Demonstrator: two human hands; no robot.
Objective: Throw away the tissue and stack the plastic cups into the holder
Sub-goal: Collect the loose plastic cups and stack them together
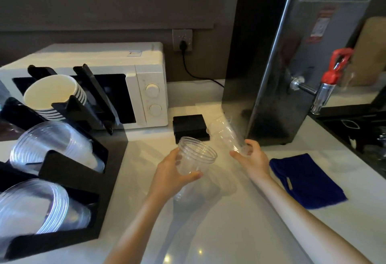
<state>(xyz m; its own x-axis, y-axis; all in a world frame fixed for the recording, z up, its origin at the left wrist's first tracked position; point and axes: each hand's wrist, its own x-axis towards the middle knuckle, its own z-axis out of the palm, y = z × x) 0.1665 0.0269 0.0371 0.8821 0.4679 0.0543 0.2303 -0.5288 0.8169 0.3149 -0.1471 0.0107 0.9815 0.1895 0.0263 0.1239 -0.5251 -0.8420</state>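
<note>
A clear plastic cup (195, 156) is gripped by the left hand (174, 171), mouth up and tilted away, held above the white bench (208, 232). A blurred stack of clear cups (226, 135) is gripped at its base by the right hand (253, 158), the stack leaning up and away to the left; how many cups it has cannot be told. The two hands are near each other, and the cups they hold do not touch.

No tissue can be made out. The black cup holder (83, 180) sits far left of the left hand, partly cut off by the left edge. Two rows of clear cups (50, 146) lie on their sides in it, with paper cups (54, 96) in the row behind. The lowest row is blurred and cropped.

Beyond the holder a white microwave (133, 79) is seen. A small black box (190, 126) lies just beyond the hands. The steel water boiler (292, 65) stands just beyond the right hand, its top cut off. A blue cloth (307, 182) lies just right of the right hand. The far right edge is dark and hard to read.

Open bench is left below and between the forearms.
</note>
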